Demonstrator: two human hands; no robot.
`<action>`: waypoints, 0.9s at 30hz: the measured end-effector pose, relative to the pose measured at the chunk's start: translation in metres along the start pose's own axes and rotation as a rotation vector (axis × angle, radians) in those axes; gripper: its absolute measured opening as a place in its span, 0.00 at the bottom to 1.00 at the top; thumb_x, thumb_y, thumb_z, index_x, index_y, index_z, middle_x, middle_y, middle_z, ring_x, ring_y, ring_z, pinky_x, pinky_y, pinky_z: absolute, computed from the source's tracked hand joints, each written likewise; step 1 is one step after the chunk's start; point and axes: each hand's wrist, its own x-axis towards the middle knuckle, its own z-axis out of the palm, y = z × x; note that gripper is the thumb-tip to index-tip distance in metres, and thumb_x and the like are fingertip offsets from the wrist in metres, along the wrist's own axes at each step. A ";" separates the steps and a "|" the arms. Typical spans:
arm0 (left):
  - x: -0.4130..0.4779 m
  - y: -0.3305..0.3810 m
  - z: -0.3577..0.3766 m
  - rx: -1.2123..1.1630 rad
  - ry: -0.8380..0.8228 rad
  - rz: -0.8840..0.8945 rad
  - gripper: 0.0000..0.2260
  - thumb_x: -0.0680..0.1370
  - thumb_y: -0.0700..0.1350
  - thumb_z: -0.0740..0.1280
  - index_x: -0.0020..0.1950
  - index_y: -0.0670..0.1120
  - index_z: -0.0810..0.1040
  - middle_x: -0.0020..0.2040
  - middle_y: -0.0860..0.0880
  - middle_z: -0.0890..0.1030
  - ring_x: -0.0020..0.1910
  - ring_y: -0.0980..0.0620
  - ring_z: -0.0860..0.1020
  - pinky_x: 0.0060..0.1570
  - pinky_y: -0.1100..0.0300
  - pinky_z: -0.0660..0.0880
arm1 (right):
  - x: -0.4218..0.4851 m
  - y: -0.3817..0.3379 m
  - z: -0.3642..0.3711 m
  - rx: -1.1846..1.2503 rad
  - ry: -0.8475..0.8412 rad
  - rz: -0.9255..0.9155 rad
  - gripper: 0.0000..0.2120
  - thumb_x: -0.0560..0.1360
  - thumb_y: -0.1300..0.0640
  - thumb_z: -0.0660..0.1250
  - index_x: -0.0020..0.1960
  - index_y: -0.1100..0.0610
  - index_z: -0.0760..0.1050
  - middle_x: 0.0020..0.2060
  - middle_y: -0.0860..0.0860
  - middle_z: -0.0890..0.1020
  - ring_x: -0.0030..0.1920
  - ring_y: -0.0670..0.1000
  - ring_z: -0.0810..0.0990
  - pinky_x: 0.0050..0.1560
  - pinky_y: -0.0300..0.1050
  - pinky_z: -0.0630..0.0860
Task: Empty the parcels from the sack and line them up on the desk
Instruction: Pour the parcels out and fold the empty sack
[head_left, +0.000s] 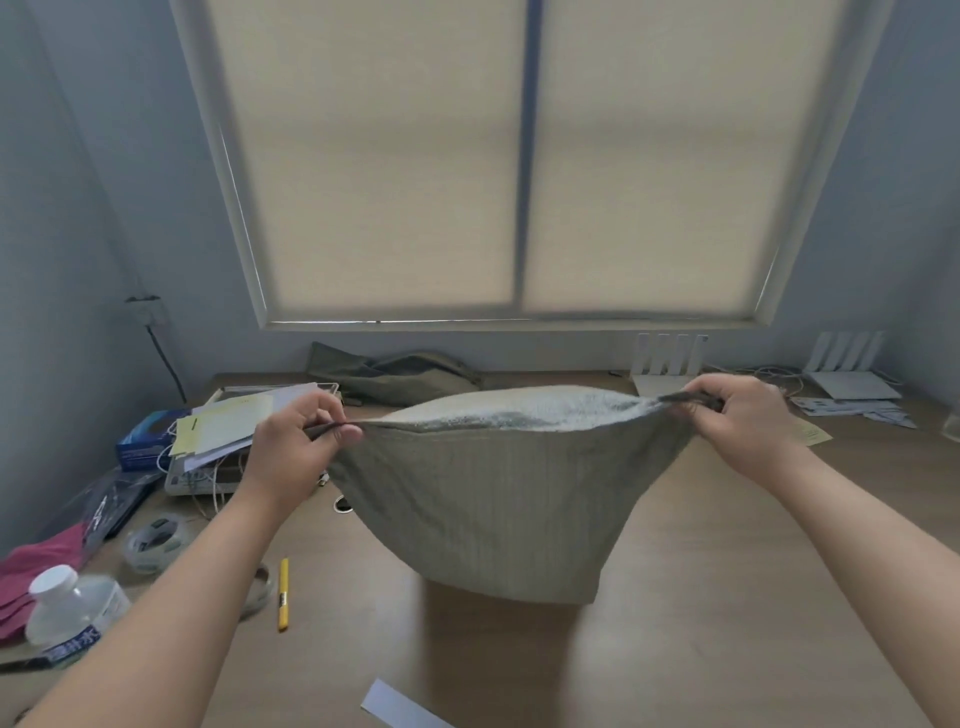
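Left hand (296, 441), right hand (743, 421), one sack (498, 504)

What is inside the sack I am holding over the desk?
Through the mouth of the sack, stretched between the left hand and right hand, only the pale inner face of its far wall shows. No contents show; the near wall covers everything lower down.

Office: desk (701, 597) with papers (228, 423), routers (670, 364).

Blue-grey walls (67, 218), blinded window (509, 156)
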 end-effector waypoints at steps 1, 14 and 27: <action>-0.003 -0.003 0.003 -0.042 -0.012 -0.046 0.10 0.73 0.39 0.76 0.41 0.51 0.77 0.35 0.43 0.78 0.34 0.47 0.75 0.41 0.54 0.76 | -0.001 0.003 0.003 -0.015 -0.063 0.012 0.05 0.74 0.60 0.74 0.39 0.53 0.83 0.30 0.50 0.81 0.34 0.49 0.76 0.36 0.40 0.69; 0.036 0.031 -0.020 -0.355 0.096 -0.138 0.04 0.72 0.36 0.76 0.41 0.43 0.84 0.32 0.54 0.85 0.36 0.56 0.82 0.42 0.58 0.80 | 0.057 -0.017 -0.018 0.336 0.120 0.100 0.02 0.74 0.62 0.74 0.46 0.61 0.83 0.33 0.58 0.78 0.32 0.51 0.72 0.34 0.40 0.70; 0.067 0.045 -0.031 -0.886 0.071 -0.133 0.14 0.74 0.37 0.71 0.57 0.49 0.78 0.44 0.51 0.85 0.43 0.54 0.82 0.49 0.60 0.82 | 0.090 -0.043 -0.027 0.977 0.189 0.131 0.04 0.77 0.63 0.71 0.50 0.56 0.80 0.45 0.56 0.82 0.48 0.52 0.81 0.42 0.37 0.81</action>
